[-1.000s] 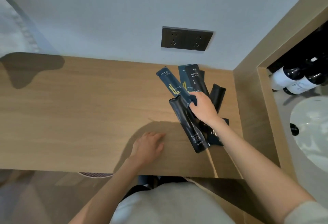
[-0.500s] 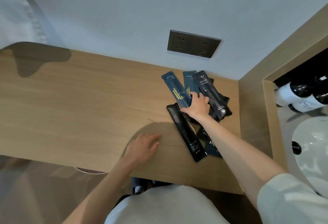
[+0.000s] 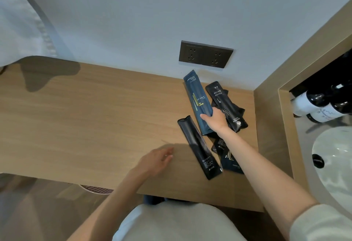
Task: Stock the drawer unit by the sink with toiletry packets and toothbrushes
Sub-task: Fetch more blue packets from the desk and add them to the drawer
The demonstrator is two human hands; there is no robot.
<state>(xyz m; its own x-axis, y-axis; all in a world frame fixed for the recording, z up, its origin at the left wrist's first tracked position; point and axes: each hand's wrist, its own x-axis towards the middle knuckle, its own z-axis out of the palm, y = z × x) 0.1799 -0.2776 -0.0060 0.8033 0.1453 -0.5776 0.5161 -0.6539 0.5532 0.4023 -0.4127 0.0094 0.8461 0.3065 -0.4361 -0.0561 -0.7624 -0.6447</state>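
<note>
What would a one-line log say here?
right hand: grips blue packet | left hand: open over counter | black packets: on counter

Black packet [image 3: 225,105] reads "TOOTH BRUSH"; other print illegible

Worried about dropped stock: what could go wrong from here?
The right hand pinches the long blue packet low down, so it may swing or slip when lifted. The forearm crosses above a dark packet, and the black packet lies toward the counter front edge; a careless pull might sweep one off.
</note>
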